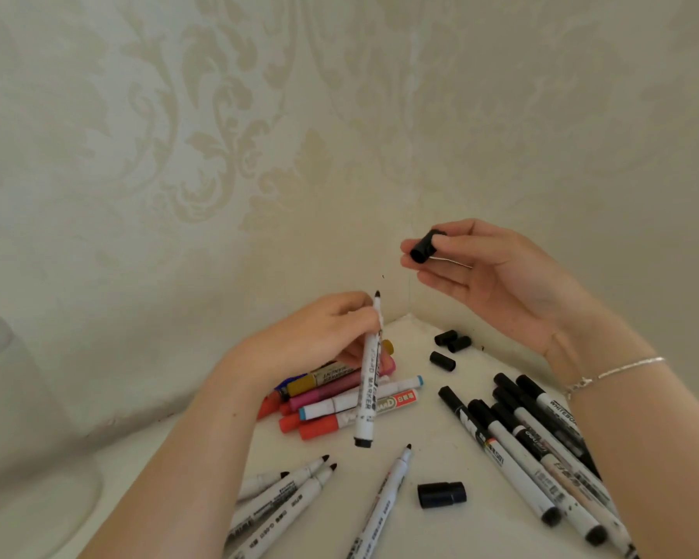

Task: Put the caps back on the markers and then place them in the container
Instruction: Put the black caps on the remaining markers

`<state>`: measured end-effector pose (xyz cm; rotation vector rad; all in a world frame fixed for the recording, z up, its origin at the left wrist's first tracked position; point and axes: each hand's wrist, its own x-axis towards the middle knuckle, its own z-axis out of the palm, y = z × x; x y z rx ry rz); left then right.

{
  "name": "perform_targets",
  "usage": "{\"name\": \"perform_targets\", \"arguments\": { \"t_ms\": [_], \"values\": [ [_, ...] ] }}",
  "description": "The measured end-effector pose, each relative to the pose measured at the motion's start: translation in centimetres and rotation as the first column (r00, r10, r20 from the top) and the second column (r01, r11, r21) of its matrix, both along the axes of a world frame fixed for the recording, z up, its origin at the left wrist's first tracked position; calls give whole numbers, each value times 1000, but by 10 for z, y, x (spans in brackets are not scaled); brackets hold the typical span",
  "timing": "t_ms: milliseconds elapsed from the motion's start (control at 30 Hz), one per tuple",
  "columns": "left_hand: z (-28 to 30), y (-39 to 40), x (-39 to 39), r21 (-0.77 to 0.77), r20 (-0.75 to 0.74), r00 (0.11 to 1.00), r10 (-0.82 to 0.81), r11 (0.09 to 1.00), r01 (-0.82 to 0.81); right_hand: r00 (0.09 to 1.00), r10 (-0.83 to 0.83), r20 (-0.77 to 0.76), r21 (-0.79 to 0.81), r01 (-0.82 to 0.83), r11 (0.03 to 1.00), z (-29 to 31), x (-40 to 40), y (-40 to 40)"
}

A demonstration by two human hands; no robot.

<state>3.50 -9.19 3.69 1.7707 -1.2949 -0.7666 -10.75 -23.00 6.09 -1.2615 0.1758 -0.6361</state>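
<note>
**Marker up, cap ready**

Marker (370, 373) sits in the left hand (319, 336), fingers pinching its upper barrel above the table (440, 530), long axis near upright, bare black tip pointing up. The right hand (489, 272) pinches a black cap (423, 247), open mouth facing the tip, apart from it, likely lined up for pushing on.
</note>
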Motion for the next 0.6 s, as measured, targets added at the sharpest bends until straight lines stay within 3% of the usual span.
{"name": "perform_targets", "arguments": {
  "t_ms": [133,600],
  "values": [
    [6,1,-4,-111,-2,1000,-31,993,31,999,-45,-14,-18,45,999,1,1,2],
    [7,2,-3,-102,73,996,-44,993,52,985,-86,-149,-136,66,989,-5,11,11]
  ]
}}
